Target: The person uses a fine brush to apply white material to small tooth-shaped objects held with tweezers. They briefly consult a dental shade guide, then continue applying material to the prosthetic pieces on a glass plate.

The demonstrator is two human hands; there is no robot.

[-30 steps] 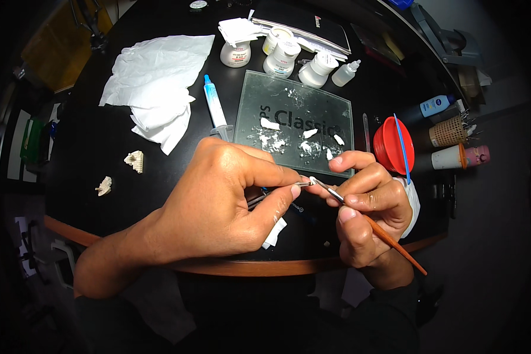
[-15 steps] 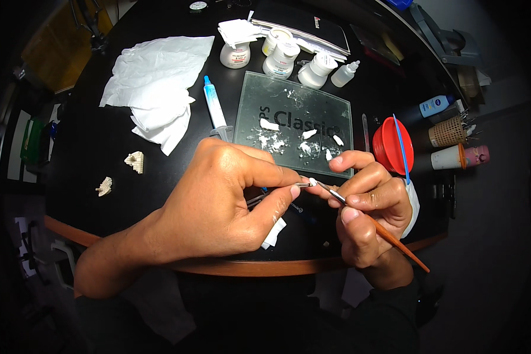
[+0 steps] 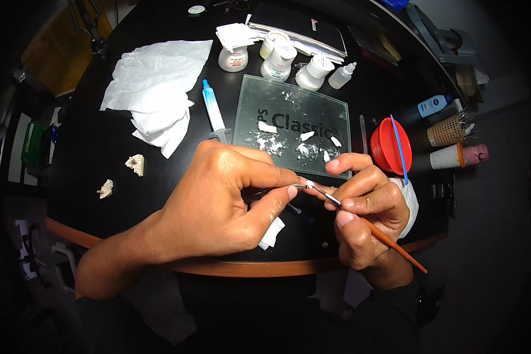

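Observation:
My left hand (image 3: 218,203) is closed, pinching slim metal tweezers (image 3: 299,186) between thumb and forefinger; most of the tool is hidden behind the hand. A tiny white piece (image 3: 310,184), like a dental crown, sits at the tweezer tips. In my right hand (image 3: 368,203) is a fine brush with a brown wooden handle (image 3: 395,243), its tip at the white piece. Whether the tip touches it is too small to tell. Just beyond my hands lies a glass slab (image 3: 301,97) bearing white paste lumps (image 3: 268,127) and smears.
White jars (image 3: 276,65) and a dropper bottle (image 3: 342,75) stand behind the slab. A syringe (image 3: 214,107) and crumpled tissue (image 3: 150,82) lie left of it, with two cream dental model pieces (image 3: 135,165) nearer. At right are a red bowl (image 3: 384,147) and cups (image 3: 448,156).
The whole view has shifted slightly. Both hands keep nearly the same pose and grip, with the brush tip still beside the white piece.

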